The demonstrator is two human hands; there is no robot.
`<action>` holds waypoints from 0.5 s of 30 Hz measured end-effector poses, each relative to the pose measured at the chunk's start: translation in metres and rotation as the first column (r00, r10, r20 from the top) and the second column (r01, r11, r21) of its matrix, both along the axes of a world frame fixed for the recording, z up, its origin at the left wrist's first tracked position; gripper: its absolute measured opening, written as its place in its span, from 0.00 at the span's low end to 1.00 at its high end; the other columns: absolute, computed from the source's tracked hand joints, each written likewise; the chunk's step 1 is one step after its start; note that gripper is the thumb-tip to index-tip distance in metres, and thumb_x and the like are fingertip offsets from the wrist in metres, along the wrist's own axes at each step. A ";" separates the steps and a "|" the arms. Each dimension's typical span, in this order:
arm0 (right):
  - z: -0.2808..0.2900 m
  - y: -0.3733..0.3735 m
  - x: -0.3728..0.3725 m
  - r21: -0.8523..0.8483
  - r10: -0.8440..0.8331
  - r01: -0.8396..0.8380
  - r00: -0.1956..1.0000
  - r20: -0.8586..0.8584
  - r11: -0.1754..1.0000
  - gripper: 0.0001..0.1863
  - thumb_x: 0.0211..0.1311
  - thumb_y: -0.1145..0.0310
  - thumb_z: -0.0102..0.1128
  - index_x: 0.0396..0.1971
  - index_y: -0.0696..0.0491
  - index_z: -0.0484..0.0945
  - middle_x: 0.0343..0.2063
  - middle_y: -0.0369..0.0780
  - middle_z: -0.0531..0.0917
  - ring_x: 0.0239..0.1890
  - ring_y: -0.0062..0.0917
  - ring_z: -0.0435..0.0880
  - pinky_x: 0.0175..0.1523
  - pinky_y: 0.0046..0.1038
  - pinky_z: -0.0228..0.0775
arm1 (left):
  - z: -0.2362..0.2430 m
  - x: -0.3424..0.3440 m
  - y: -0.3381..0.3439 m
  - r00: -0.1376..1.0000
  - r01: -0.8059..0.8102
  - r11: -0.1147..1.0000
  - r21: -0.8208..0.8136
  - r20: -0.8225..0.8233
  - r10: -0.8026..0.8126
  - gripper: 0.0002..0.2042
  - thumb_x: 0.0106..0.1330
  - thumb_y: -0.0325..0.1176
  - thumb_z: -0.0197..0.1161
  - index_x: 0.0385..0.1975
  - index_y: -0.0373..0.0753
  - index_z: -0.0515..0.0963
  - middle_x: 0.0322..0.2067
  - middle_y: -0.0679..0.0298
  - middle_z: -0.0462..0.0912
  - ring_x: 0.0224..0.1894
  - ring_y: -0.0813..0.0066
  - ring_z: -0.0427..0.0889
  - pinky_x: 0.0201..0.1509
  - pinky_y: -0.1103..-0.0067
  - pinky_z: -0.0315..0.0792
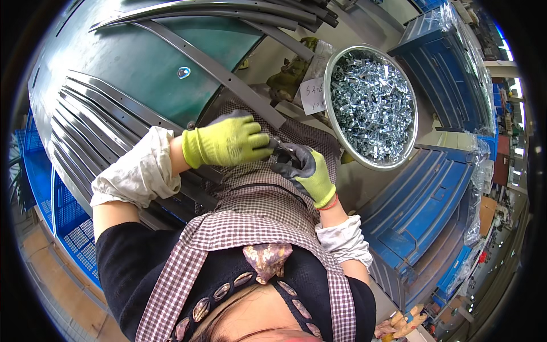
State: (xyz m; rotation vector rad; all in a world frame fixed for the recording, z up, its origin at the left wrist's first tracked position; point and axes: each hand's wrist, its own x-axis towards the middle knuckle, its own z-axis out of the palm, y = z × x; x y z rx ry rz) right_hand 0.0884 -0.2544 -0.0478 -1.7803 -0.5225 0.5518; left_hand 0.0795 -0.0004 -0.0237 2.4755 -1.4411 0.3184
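Observation:
In yellow-green gloves with dark palms, my left hand (228, 142) and my right hand (305, 174) meet over my checked apron (245, 233). Both are closed, fingertips together around a small piece that is mostly hidden and too small to name. To their right a round metal basin (373, 108) holds several small shiny metal clips, with a handwritten card (312, 96) at its left rim. Long dark metal strips (97, 119) lie side by side on the green surface (171, 68) left of my hands, and a single strip (222, 77) crosses that surface diagonally toward them.
More dark strips (256, 14) lie across the top. Stacked blue bins (439, 74) stand at the upper right, more blue bins (419, 211) with plastic wrap at the right. Blue perforated crates (74, 222) stand at the left beside a tan floor (43, 256).

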 end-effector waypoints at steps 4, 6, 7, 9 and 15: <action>0.004 0.001 0.012 -0.138 -0.079 0.134 0.935 0.346 0.981 0.20 0.51 0.69 0.74 0.44 0.58 0.81 0.32 0.43 0.86 0.32 0.28 0.88 0.35 0.25 0.79 | 0.005 0.036 0.030 0.959 -0.278 0.956 0.090 -0.031 0.281 0.36 0.45 0.42 0.74 0.59 0.46 0.72 0.52 0.59 0.75 0.55 0.62 0.74 0.63 0.64 0.68; -0.008 0.002 0.018 -0.132 -0.096 0.162 0.908 0.409 0.978 0.20 0.50 0.71 0.73 0.44 0.58 0.81 0.33 0.43 0.86 0.33 0.29 0.88 0.34 0.25 0.79 | -0.007 0.052 0.044 0.922 -0.366 0.923 0.117 -0.089 0.377 0.39 0.43 0.41 0.75 0.62 0.44 0.70 0.57 0.58 0.73 0.59 0.60 0.72 0.66 0.63 0.65; -0.015 0.003 0.020 -0.093 -0.120 0.176 0.895 0.428 0.980 0.20 0.50 0.74 0.72 0.45 0.57 0.80 0.33 0.43 0.86 0.32 0.30 0.88 0.35 0.27 0.79 | -0.014 0.054 0.045 0.892 -0.414 0.906 0.089 -0.158 0.423 0.35 0.42 0.37 0.75 0.57 0.42 0.75 0.57 0.57 0.74 0.59 0.59 0.72 0.68 0.63 0.63; -0.024 0.003 0.026 -0.088 -0.117 0.178 0.877 0.466 0.980 0.20 0.50 0.75 0.71 0.46 0.57 0.80 0.34 0.44 0.86 0.32 0.31 0.88 0.35 0.27 0.79 | -0.021 0.060 0.049 0.886 -0.391 0.910 0.138 -0.210 0.413 0.34 0.41 0.35 0.73 0.56 0.43 0.76 0.55 0.59 0.76 0.57 0.61 0.74 0.67 0.64 0.64; -0.032 -0.002 0.032 0.031 -0.143 0.140 0.967 0.212 0.990 0.23 0.48 0.78 0.70 0.48 0.57 0.80 0.35 0.44 0.85 0.33 0.31 0.87 0.37 0.28 0.78 | -0.031 0.063 0.050 0.891 -0.385 0.919 0.080 -0.228 0.393 0.31 0.41 0.31 0.70 0.53 0.45 0.78 0.50 0.63 0.80 0.54 0.63 0.76 0.64 0.65 0.66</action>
